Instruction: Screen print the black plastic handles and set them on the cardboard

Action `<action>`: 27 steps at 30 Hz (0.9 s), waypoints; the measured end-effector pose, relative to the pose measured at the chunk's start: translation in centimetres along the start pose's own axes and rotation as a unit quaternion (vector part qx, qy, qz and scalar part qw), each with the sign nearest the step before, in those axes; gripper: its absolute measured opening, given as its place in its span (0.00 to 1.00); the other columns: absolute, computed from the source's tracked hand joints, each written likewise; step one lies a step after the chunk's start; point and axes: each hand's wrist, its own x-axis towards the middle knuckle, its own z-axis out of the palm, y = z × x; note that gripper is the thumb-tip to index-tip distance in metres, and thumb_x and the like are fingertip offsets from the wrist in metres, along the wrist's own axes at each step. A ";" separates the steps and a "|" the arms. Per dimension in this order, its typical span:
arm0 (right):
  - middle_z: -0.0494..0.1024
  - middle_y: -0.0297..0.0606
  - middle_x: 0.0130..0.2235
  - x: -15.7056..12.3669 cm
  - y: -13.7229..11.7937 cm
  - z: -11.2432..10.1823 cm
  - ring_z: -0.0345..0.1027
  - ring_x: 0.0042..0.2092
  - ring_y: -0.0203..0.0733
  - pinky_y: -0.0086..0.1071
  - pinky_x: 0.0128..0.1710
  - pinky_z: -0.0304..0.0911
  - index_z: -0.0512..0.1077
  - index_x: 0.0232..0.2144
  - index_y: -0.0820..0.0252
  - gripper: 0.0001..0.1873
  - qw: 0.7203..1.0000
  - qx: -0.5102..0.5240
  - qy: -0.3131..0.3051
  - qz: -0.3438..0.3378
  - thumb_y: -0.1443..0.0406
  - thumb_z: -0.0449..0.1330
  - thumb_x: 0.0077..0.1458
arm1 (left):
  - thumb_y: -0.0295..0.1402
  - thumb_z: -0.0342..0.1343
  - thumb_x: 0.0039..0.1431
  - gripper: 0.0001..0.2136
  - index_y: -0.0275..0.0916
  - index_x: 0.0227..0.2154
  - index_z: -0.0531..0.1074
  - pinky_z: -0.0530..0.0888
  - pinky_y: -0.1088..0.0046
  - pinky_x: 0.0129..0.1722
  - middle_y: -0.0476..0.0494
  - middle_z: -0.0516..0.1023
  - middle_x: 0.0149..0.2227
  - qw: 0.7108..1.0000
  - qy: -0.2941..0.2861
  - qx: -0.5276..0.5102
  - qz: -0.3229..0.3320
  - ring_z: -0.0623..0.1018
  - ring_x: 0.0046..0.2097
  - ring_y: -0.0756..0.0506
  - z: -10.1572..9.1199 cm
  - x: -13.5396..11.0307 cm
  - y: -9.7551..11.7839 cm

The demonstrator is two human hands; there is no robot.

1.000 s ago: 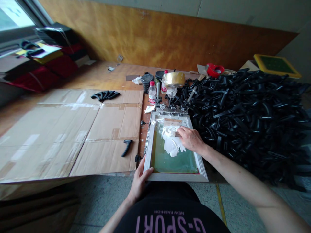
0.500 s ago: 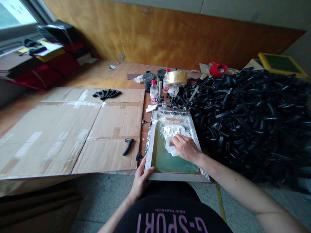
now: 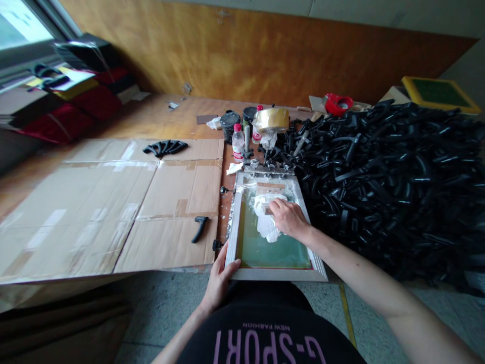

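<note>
A screen-printing frame (image 3: 278,275) with a green mesh lies in front of me. My left hand (image 3: 220,277) grips its near left corner, thumb on top and fingers underneath. White ink (image 3: 268,230) is spread over the middle of the mesh. My right hand (image 3: 290,218) is closed on a small squeegee (image 3: 268,209), which sits in the ink; the fingers cover part of it. Beyond it, a wooden strip (image 3: 270,187) lies at the far end of the mesh. Clamps (image 3: 269,171) hold the frame's far edge.
Left of the frame, flattened cardboard (image 3: 185,189) bears one black handle-like part (image 3: 199,228) and a row of several more (image 3: 165,147). A large heap of black parts (image 3: 382,187) lies right. Bottles (image 3: 238,144), a dark tub (image 3: 229,126) and a tape roll (image 3: 273,120) stand behind.
My right hand has pushed the squeegee a little away from me across the mesh, leaving more of the ink's near part exposed. My left hand keeps its hold on the frame.
</note>
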 end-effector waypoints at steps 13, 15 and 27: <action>0.74 0.38 0.36 -0.9 2.0 -0.2 0.67 0.37 0.39 0.30 0.32 0.54 0.68 0.33 0.60 0.11 1.000 0.005 0.015 0.020 0.77 0.50 0.54 | 0.40 0.60 0.53 0.36 0.44 0.64 0.57 0.67 0.64 0.56 0.46 0.73 0.57 1.000 0.003 -0.008 -0.014 0.71 0.57 0.36 0.1 -0.1 0.1; 0.74 0.37 0.37 -0.3 2.5 0.0 0.67 0.38 0.39 0.30 0.32 0.54 0.69 0.33 0.60 0.11 0.999 0.010 0.027 0.029 0.77 0.50 0.55 | 0.41 0.60 0.52 0.36 0.43 0.64 0.57 0.68 0.64 0.55 0.45 0.75 0.54 1.000 0.010 -0.002 -0.024 0.73 0.55 0.36 0.1 -0.2 0.3; 0.71 0.35 0.31 -7.0 2.6 -1.6 0.65 0.34 0.37 0.29 0.34 0.54 0.69 0.32 0.60 0.12 0.995 0.064 0.053 -0.063 0.78 0.51 0.53 | 0.41 0.61 0.50 0.36 0.40 0.63 0.59 0.70 0.63 0.53 0.43 0.75 0.55 0.999 0.033 -0.005 -0.020 0.72 0.56 0.34 0.3 -0.2 0.2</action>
